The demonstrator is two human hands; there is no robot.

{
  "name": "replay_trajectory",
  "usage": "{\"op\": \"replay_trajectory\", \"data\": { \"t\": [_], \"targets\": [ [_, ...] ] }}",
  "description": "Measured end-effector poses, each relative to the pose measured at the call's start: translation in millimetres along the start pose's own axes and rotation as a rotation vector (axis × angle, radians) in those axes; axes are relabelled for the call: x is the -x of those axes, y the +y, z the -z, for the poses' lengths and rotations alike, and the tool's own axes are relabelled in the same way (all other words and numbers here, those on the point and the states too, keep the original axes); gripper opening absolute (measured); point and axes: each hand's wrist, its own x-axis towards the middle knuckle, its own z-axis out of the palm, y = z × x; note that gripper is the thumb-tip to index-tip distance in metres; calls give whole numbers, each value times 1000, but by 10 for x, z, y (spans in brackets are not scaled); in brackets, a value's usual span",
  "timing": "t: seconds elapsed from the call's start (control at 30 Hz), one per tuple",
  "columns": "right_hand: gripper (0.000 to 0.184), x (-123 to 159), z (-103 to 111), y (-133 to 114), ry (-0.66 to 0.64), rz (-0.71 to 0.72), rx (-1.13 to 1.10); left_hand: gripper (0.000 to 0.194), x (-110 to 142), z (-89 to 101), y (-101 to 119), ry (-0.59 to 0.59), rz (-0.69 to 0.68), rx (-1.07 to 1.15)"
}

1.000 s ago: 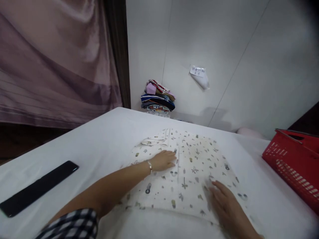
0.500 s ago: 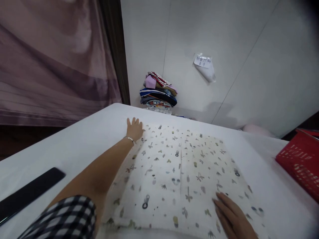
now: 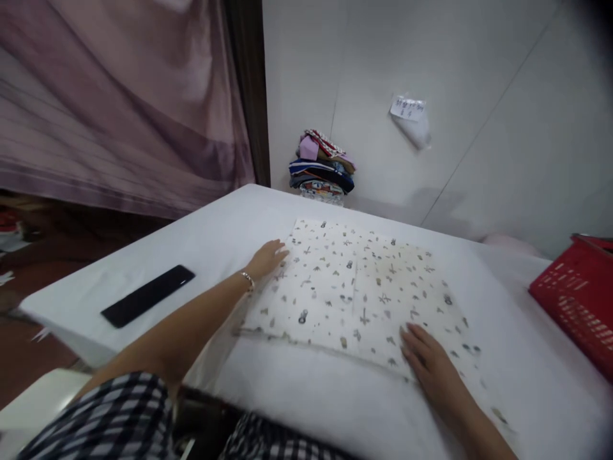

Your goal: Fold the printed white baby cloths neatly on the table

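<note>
A white cloth [image 3: 330, 287] with a small print of leaves, flowers and other figures is spread on the white table, a crease running down its middle. At its left edge lies my left hand [image 3: 267, 258], fingers stretched out and touching the edge, a bracelet on the wrist. My right hand [image 3: 428, 358] rests flat on the right part of the cloth near its front edge, fingers extended. Neither hand grips anything that I can see.
A long black flat object [image 3: 148, 295] lies on the left of the white table [image 3: 211, 223]. At the right stands a red basket [image 3: 575, 294]. Folded cloths [image 3: 322, 167] are stacked behind the far edge, against the wall. A pink curtain [image 3: 124, 108] hangs at the left.
My left hand has slid toward me along the cloth's left edge, its fingers less spread. My right hand still lies on the cloth. The view has shifted, showing more of the table's front.
</note>
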Motion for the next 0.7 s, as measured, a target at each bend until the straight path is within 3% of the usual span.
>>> {"op": "replay_trajectory", "data": {
  "t": [0.1, 0.2, 0.37, 0.47, 0.7],
  "targets": [
    [40, 24, 58, -168, 24, 45, -88, 41, 376, 154, 75, 45, -47, 102],
    [35, 34, 66, -379, 19, 139, -169, 36, 890, 229, 286, 74, -138, 213],
    [31, -47, -42, -604, 14, 288, -234, 27, 1560, 93, 671, -27, -544, 267],
    [29, -153, -94, -661, 23, 359, -223, 25, 1658, -68, 776, -52, -637, 203],
    [24, -320, -75, -808, 23, 498, -135, 25, 1555, -212, 865, -19, -627, 104]
  ]
}}
